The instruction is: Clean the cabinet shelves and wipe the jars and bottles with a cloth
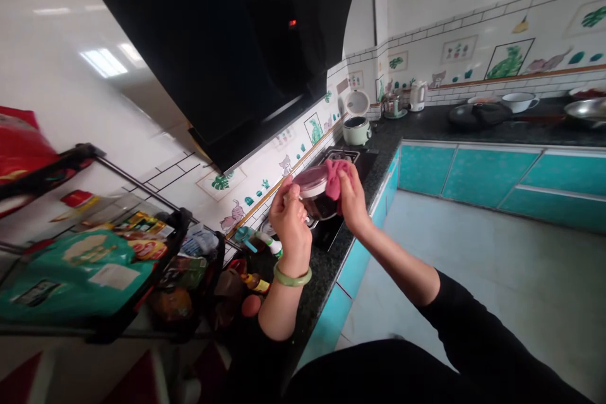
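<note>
In the middle of the head view, a round lidded container (311, 180) is held up, tilted, above the counter beside the stove. It has a pale pinkish, see-through-looking top and a dark, shiny side. My left hand (290, 218), with a green bangle at the wrist, is closed on its near left side. Pressed against its right side is a pink cloth (334, 178), gripped by my right hand (351, 197). The cloth hides part of the rim, and the fingers behind it are only partly seen. Below lies the black stove (328, 235).
A dark range hood (237, 57) slopes overhead. A rice cooker (356, 131) stands open beyond the stove. Leftward is a rack (142, 183) of packaged food, with bottles (255, 283) below. A wok (478, 115) and an enamel cup (519, 101) sit on the far counter.
</note>
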The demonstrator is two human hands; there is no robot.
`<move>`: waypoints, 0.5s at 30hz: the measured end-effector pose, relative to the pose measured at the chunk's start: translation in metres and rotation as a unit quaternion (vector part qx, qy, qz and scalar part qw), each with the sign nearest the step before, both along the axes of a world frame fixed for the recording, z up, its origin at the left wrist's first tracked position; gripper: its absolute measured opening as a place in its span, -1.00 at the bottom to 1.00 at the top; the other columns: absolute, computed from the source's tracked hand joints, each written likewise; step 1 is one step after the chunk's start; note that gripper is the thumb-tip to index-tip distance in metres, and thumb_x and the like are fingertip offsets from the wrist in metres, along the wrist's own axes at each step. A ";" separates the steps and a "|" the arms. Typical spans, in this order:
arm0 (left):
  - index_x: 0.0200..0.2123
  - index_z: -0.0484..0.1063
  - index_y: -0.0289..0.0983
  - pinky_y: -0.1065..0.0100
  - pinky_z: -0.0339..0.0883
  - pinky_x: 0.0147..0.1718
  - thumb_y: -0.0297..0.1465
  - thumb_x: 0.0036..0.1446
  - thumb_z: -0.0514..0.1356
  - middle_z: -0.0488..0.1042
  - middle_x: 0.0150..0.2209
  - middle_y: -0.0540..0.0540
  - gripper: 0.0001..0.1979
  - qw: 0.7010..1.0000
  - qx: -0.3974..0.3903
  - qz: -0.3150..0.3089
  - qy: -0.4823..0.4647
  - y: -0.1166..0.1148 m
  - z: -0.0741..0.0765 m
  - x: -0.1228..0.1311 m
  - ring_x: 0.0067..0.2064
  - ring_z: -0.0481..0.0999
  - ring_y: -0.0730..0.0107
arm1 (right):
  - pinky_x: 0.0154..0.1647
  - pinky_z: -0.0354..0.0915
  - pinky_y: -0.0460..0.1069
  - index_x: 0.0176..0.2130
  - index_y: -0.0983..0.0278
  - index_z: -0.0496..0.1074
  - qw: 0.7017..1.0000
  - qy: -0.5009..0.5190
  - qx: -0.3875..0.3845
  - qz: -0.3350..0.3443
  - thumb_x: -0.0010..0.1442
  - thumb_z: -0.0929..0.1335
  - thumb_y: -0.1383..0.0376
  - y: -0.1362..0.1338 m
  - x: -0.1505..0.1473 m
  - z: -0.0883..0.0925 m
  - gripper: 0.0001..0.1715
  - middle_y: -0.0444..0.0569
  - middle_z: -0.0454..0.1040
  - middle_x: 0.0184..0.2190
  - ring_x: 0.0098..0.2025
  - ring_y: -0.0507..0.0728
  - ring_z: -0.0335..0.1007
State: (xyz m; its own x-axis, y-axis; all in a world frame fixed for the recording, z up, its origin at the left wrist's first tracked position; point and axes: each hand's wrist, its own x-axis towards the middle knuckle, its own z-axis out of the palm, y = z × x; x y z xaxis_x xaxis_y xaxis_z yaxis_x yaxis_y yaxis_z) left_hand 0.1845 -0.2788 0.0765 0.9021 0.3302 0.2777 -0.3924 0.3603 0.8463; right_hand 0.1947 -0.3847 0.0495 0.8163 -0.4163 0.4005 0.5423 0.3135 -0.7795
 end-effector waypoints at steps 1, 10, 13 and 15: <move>-0.02 0.66 -0.23 0.54 0.26 -0.50 -0.25 0.06 0.49 0.49 -0.46 0.10 -0.59 1.000 0.014 0.019 -0.009 -0.005 -0.003 0.003 -0.51 0.38 0.63 | 0.44 0.21 0.14 0.12 0.12 0.43 0.998 -0.019 -0.045 -0.040 0.39 0.33 0.13 0.006 -0.008 -0.003 -0.65 -0.01 0.50 0.19 0.26 0.20 0.40; -0.11 0.68 -0.22 0.54 0.04 -0.65 -0.19 0.01 0.53 0.16 -0.66 0.21 -0.61 0.999 0.009 -0.040 -0.011 -0.021 0.005 0.010 -0.64 0.11 0.66 | 0.50 0.22 0.16 0.16 0.10 0.48 0.998 -0.044 -0.006 0.047 0.22 0.44 0.17 -0.033 0.014 -0.007 -0.49 -0.05 0.54 0.22 0.36 0.23 0.39; -0.14 0.68 -0.27 0.55 -0.10 -0.70 -0.18 0.01 0.54 -0.06 -0.68 0.25 -0.61 0.991 -0.021 -0.129 0.017 -0.020 0.011 0.011 -0.66 -0.08 0.69 | 0.27 0.46 0.11 0.01 0.14 0.56 0.965 0.024 0.127 0.227 0.26 0.40 0.09 -0.058 0.039 -0.004 -0.63 -0.10 0.67 -0.08 0.10 0.19 0.58; -0.12 0.68 -0.26 0.55 -0.10 -0.71 -0.17 0.07 0.51 -0.09 -0.66 0.24 -0.63 0.984 -0.036 -0.172 0.041 -0.024 0.013 0.014 -0.66 -0.09 0.68 | 0.15 0.52 0.06 -0.01 0.14 0.57 0.929 0.032 0.188 0.317 0.24 0.40 0.11 -0.062 0.046 -0.004 -0.65 -0.14 0.69 -0.13 -0.02 0.15 0.61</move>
